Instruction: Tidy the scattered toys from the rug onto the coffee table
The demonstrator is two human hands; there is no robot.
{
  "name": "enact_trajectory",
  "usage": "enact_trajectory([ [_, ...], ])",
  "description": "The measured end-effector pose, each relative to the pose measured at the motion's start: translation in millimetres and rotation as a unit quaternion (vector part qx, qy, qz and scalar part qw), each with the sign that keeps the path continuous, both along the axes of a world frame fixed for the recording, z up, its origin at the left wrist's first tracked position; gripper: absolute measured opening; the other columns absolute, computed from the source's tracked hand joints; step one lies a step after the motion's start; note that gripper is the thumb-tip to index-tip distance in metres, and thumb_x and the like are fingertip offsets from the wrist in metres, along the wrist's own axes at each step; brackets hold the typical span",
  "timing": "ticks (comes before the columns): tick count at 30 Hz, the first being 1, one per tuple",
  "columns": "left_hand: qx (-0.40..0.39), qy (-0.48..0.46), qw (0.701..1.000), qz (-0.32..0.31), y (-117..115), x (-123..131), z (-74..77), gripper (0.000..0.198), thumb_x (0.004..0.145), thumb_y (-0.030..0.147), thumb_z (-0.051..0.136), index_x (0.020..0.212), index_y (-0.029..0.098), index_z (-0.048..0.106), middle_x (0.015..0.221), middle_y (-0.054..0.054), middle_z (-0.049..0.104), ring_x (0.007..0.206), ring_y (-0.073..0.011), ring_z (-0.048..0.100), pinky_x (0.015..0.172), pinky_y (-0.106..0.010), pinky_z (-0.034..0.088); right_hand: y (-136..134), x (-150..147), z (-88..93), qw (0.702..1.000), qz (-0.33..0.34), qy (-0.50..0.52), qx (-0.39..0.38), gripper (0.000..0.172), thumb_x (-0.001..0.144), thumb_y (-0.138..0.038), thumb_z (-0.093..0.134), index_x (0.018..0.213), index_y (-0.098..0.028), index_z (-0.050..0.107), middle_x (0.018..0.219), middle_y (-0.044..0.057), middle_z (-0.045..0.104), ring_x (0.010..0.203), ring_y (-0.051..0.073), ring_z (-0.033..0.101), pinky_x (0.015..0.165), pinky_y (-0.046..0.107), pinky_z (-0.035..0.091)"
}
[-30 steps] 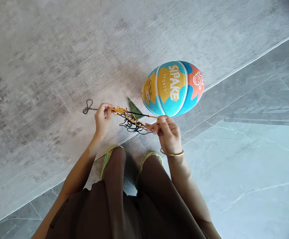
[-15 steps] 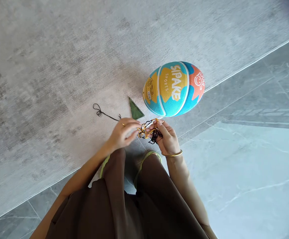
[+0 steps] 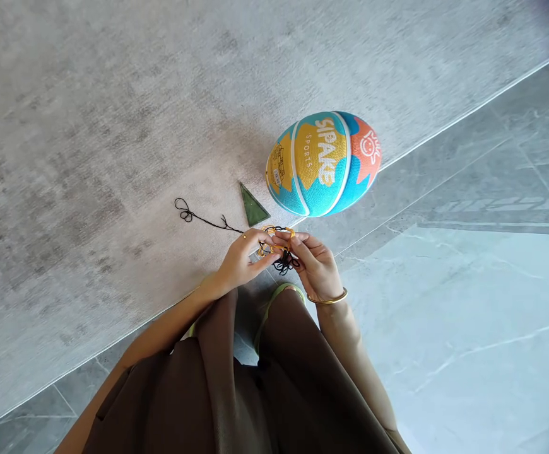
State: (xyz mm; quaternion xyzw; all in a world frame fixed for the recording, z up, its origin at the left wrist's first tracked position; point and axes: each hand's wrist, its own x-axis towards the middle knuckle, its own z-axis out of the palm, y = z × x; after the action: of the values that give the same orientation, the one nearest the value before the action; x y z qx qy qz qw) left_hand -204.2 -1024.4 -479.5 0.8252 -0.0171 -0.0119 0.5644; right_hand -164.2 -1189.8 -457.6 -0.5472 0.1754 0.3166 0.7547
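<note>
Between my two hands is a bunched black-and-yellow cord net (image 3: 283,260), its strands looped and partly hidden by my fingers. My right hand (image 3: 319,268) pinches a yellow loop of it between thumb and fingers. On the other side, the thumb and fingertips of my left hand (image 3: 240,261) close on the net's left part. A thin black cord (image 3: 203,219) runs from near my left hand across the rug and ends in small loops. Just beyond the net, a multicoloured basketball (image 3: 324,164) rests near the rug's edge.
A dark green triangular piece (image 3: 253,207) lies on the grey rug (image 3: 113,126), left of the ball. Shiny grey floor tiles (image 3: 468,302) stretch to the right past the rug's pale edge. My legs in brown trousers (image 3: 184,403) are below.
My hands have come closer together, and the net is gathered more tightly, with a rounder loop at its top. The ball and green triangle appear slightly further left and up in the view.
</note>
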Motion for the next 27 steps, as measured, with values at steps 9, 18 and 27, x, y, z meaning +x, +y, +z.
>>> enact_trajectory([
  [9, 0.013, -0.015, 0.999, 0.037, -2, 2, 11.2, 0.004, 0.092, 0.026, 0.061, 0.091, 0.023, 0.064, 0.095, -0.006, 0.066, 0.098, -0.0198, 0.062, 0.092, -0.038, 0.05, 7, -5, -7.9, 1.0, 0.005, -0.011, -0.005, 0.03, 0.075, -0.05, 0.08, 0.089, -0.024, 0.072, 0.089, 0.001, 0.074, 0.09, 0.018, 0.07, 0.081, 0.032, 0.057],
  [18, -0.379, 0.183, 0.889, 0.18, 44, 7, 19.0, 0.02, 0.089, 0.04, 0.063, 0.092, 0.023, 0.053, 0.059, 0.007, 0.043, 0.058, -0.0112, 0.051, 0.07, -0.029, 0.05, -16, 9, -5.2, 0.997, -0.067, 0.035, 0.017, 0.032, 0.078, -0.048, 0.076, 0.084, -0.022, 0.059, 0.055, -0.01, 0.031, 0.046, 0.006, 0.037, 0.044, 0.018, 0.042],
  [27, 0.045, 0.205, 0.963, 0.172, 72, -17, 20.8, 0.015, 0.092, 0.036, 0.057, 0.089, 0.021, 0.055, 0.08, -0.001, 0.063, 0.072, -0.0133, 0.061, 0.061, -0.023, 0.046, -28, 9, -16.7, 0.98, 0.031, -0.096, -0.172, 0.024, 0.07, -0.026, 0.077, 0.088, -0.02, 0.063, 0.059, -0.007, 0.047, 0.055, 0.01, 0.052, 0.051, 0.023, 0.054],
])
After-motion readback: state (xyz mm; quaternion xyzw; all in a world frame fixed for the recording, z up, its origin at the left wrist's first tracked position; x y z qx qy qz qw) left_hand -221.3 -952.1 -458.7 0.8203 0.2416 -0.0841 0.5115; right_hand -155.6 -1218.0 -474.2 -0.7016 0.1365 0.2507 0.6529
